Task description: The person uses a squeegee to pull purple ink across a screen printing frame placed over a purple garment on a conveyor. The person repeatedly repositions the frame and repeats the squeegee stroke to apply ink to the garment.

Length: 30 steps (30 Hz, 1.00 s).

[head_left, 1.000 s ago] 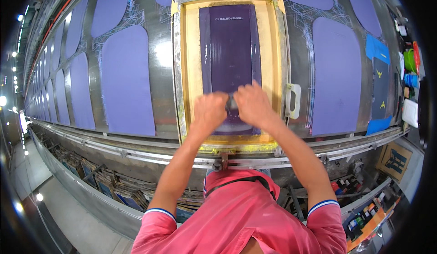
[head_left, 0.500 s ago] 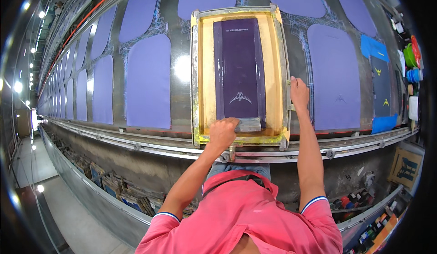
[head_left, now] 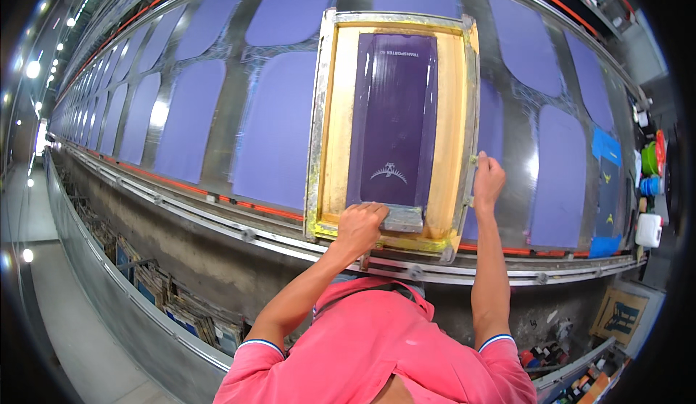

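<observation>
Shifting leftward, the frame (head_left: 320, 128) uncovers a purple panel (head_left: 491, 121).

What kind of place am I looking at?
Probably a screen-printing workshop: a long table with rows of purple sheets, a framed screen over it, and a scraper in the left hand.

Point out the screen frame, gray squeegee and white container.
Screen frame (head_left: 317, 125), head view: left rail.
Gray squeegee (head_left: 403, 218), head view: middle of its exposed face.
White container (head_left: 647, 231), head view: its side.
</observation>
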Tool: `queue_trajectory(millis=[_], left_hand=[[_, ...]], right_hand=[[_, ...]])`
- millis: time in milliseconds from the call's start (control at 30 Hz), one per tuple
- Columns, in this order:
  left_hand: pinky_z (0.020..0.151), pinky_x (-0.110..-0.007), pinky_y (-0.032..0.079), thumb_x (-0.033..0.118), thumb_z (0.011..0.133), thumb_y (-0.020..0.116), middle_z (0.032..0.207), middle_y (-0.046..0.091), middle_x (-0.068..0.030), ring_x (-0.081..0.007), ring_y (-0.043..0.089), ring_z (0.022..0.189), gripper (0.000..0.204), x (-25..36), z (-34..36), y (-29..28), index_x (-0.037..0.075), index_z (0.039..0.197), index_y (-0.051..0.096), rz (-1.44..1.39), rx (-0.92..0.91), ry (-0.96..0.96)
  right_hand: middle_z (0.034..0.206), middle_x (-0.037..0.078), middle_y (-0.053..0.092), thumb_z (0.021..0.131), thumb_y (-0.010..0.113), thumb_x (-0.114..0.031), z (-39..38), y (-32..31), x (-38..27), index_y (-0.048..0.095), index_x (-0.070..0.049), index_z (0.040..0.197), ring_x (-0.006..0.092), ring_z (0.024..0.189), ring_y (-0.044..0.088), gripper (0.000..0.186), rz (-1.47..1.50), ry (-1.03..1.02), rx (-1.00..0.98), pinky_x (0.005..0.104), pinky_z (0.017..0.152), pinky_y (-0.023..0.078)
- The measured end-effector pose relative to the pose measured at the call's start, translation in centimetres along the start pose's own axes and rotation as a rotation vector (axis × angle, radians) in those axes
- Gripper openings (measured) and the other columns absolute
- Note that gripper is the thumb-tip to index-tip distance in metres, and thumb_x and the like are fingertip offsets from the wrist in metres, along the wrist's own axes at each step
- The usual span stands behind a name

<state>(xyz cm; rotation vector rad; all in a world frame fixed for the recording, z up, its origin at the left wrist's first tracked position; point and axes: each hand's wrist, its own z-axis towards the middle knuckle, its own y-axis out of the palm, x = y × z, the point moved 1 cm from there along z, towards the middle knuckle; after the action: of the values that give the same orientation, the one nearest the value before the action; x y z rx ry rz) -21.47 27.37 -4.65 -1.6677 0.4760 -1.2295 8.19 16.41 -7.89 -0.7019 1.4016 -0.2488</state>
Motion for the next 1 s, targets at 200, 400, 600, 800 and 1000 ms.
queue_trajectory(millis=[200,400,600,800,1000], left_hand=[[0.073,-0.043,0.054,0.002,0.07,0.062,0.088,0.071,-0.0109,-0.0304,0.07,0.084,0.019,-14.5,-5.3,-7.7,0.006,0.088,0.067,0.064,-0.061,0.002],[0.071,-0.043,0.053,0.003,0.07,0.063,0.08,0.068,-0.0101,-0.0304,0.069,0.08,0.01,-21.7,-8.5,-12.3,0.006,0.08,0.063,0.041,-0.052,0.009],[0.073,-0.042,0.053,0.003,0.069,0.066,0.085,0.069,-0.0101,-0.0298,0.069,0.083,0.013,-23.1,-11.2,-12.9,0.006,0.082,0.065,-0.018,-0.03,0.004],[0.078,-0.041,0.054,0.003,0.073,0.065,0.09,0.071,-0.0103,-0.0293,0.07,0.088,0.013,-24.3,-12.8,-11.5,0.006,0.086,0.066,0.056,-0.069,-0.026],[0.083,-0.04,0.055,-0.004,0.07,0.062,0.103,0.074,-0.0111,-0.029,0.071,0.099,0.033,-26.5,-8.1,-9.7,0.005,0.1,0.069,0.123,0.157,0.058]], right_hand=[[0.058,0.007,0.034,0.097,0.063,-0.025,-9.0,14.1,-4.6,0.051,0.006,0.072,0.0138,0.059,0.032,0.042,0.151,0.13,-0.026,0.0386,0.054,0.031],[0.06,0.011,0.033,0.096,0.062,-0.024,-12.4,20.9,-6.8,0.048,0.007,0.072,0.015,0.061,0.033,0.041,0.136,0.098,-0.057,0.0388,0.056,0.032],[0.06,0.016,0.04,0.094,0.063,-0.026,-13.3,23.5,-7.7,0.053,0.007,0.075,0.0203,0.06,0.035,0.039,0.074,0.097,-0.064,0.0409,0.058,0.036],[0.065,0.024,0.055,0.093,0.061,-0.031,-13.1,24.3,-8.0,0.062,0.006,0.08,0.0341,0.059,0.049,0.039,-0.093,0.054,-0.044,0.0459,0.062,0.039],[0.091,0.02,0.067,0.097,0.059,-0.033,-13.7,24.0,-9.1,0.073,-0.001,0.107,0.0392,0.09,0.062,0.036,-0.302,0.025,0.025,0.0486,0.089,0.048]])
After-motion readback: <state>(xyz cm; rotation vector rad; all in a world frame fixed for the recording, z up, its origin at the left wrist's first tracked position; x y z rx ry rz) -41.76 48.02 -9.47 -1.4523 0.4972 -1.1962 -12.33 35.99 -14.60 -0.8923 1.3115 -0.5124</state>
